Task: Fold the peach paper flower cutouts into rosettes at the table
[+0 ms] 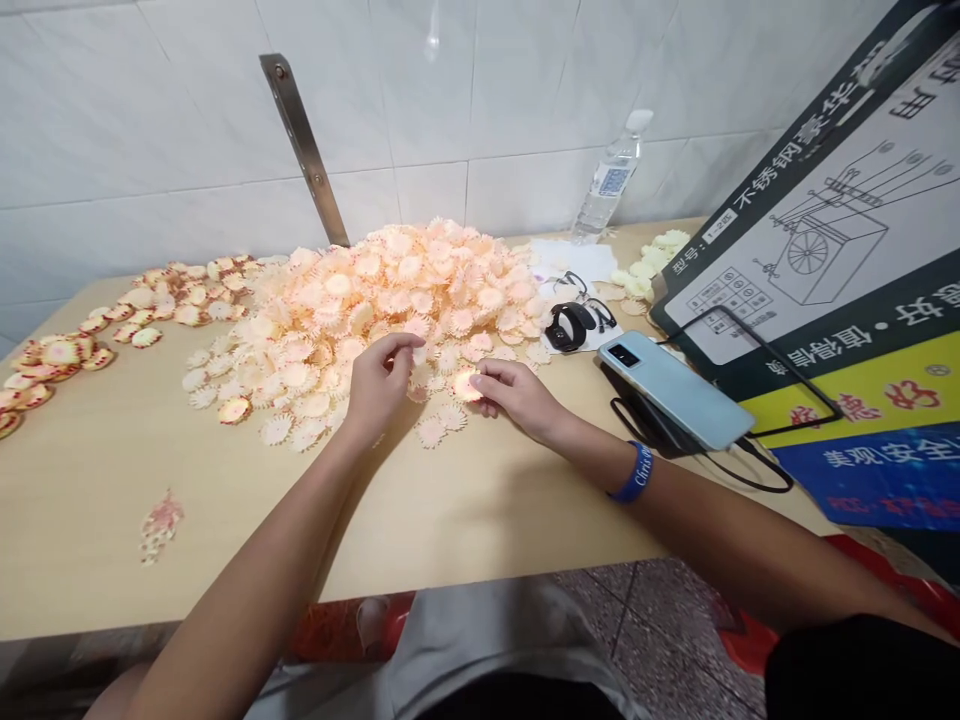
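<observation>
A large heap of pale peach, flower-shaped pieces [420, 270] covers the middle of the table. My right hand [517, 395] pinches a yellowish piece with red edges [466, 386] between thumb and fingers, in front of the heap. To its left, my left hand [384, 385] is at the heap's front edge with its fingers curled together; whether anything is between the fingertips is hidden. A similar red-edged piece [234, 410] lies at the heap's left front. A few pale pieces [432, 431] lie on the table between my hands.
Red-edged stacks [60, 352] lie at the left on the table [450, 520]. Small pink scraps [161, 525] are at the front left. On the right are a phone [675, 390], a black watch [566, 328], glasses [600, 315], a water bottle [611, 180] and a large printed box [817, 250].
</observation>
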Available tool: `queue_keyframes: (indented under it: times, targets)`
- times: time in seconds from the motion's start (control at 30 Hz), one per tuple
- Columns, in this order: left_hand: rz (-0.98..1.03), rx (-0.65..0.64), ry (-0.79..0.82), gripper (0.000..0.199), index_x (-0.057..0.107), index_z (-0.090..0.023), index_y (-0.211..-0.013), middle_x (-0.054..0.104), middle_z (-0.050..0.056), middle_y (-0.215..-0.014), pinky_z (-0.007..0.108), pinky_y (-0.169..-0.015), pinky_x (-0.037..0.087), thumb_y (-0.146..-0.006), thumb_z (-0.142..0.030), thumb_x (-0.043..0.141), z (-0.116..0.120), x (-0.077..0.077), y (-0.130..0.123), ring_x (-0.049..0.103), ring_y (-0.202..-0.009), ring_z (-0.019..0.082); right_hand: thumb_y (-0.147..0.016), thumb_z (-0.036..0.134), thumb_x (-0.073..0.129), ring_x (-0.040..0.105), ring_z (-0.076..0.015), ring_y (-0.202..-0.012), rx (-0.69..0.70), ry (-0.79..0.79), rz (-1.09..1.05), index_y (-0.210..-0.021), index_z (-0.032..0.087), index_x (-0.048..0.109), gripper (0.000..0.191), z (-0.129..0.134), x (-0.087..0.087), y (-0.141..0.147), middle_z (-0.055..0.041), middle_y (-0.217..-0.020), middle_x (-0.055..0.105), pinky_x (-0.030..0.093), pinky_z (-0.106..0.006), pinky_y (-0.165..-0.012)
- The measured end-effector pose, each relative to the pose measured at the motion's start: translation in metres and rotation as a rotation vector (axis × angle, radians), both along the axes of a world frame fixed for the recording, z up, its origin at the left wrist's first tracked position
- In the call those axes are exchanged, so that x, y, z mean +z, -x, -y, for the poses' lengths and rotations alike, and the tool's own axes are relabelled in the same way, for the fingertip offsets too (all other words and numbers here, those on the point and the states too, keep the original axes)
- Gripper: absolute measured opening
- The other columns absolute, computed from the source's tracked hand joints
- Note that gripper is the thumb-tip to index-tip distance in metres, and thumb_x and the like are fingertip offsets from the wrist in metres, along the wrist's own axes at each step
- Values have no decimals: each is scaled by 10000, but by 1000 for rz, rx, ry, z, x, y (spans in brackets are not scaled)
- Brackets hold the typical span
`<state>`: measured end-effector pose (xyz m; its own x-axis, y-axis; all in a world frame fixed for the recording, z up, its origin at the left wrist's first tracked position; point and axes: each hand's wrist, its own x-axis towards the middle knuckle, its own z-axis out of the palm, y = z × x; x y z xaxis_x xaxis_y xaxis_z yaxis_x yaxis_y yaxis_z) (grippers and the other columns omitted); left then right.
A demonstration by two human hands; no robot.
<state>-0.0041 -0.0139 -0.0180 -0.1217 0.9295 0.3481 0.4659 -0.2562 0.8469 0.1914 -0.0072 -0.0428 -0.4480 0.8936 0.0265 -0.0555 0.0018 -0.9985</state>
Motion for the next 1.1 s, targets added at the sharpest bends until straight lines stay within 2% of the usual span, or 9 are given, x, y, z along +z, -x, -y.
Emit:
queue_keyframes:
  times: [0.1, 0.2, 0.27, 0.37, 0.43, 0.57, 0.9, 1.1]
  targets:
    - [-2, -74, 58, 242, 689, -170, -1003, 650, 20, -779, 239, -604, 472, -842, -270, 539, 1, 0, -2, 575, -674, 126, -802, 453, 648, 446, -79, -479, -9, -9, -18, -607, 191, 464, 375, 0, 0, 0, 50, -522, 458, 395, -252, -523]
    - [-102, -129, 59, 314, 651, -191, -1137, 666, 37, -880, 264, -629, 504, -850, -282, 562, 2, -2, -3, 598, -725, 144, -799, 460, 651, 425, -76, -470, -8, -12, -37, -580, 199, 422, 411, -1, -1, 1, 62, -506, 417, 416, -261, -542]
    - [-241, -129, -16, 321, 643, -207, -1168, 671, 62, -1010, 319, -753, 524, -862, -270, 569, 2, -2, -3, 619, -852, 174, -798, 464, 651, 421, -77, -473, -12, -14, -38, -580, 201, 412, 417, -1, -1, 1, 65, -510, 407, 420, -263, -545]
    - [-398, -107, -181, 218, 692, -209, -1054, 632, 89, -1193, 401, -963, 459, -877, -261, 577, 5, 0, -4, 582, -1083, 223, -809, 469, 632, 418, -81, -489, -32, -49, -5, -579, 200, 414, 416, 0, 1, 1, 58, -523, 413, 411, -259, -539]
    - [-398, -139, -212, 167, 706, -201, -958, 665, 81, -1114, 385, -952, 464, -893, -270, 568, 8, 2, -7, 602, -1052, 214, -825, 462, 608, 422, -85, -507, -51, -100, 43, -585, 196, 427, 402, 1, 2, 1, 50, -538, 427, 398, -252, -532]
    - [-398, -244, -162, 113, 690, -201, -907, 707, 35, -877, 324, -796, 504, -872, -272, 610, 15, 3, -15, 643, -856, 182, -851, 421, 569, 447, -98, -547, -76, -208, 158, -617, 189, 461, 346, 3, 4, 1, 37, -571, 453, 376, -242, -530]
    - [-611, -190, -187, 131, 714, -198, -850, 724, 36, -853, 302, -725, 485, -871, -236, 590, 16, -2, -18, 643, -818, 190, -872, 268, 511, 437, -97, -532, -25, -430, 348, -662, 173, 532, 232, 8, 6, 1, 22, -589, 524, 334, -231, -519]
    - [-583, -190, -186, 161, 724, -208, -872, 730, 30, -860, 298, -740, 485, -883, -230, 565, 16, -3, -19, 644, -812, 180, -871, 285, 514, 425, -103, -540, -42, -408, 329, -658, 182, 507, 236, 9, 4, 0, 25, -588, 504, 327, -238, -528]
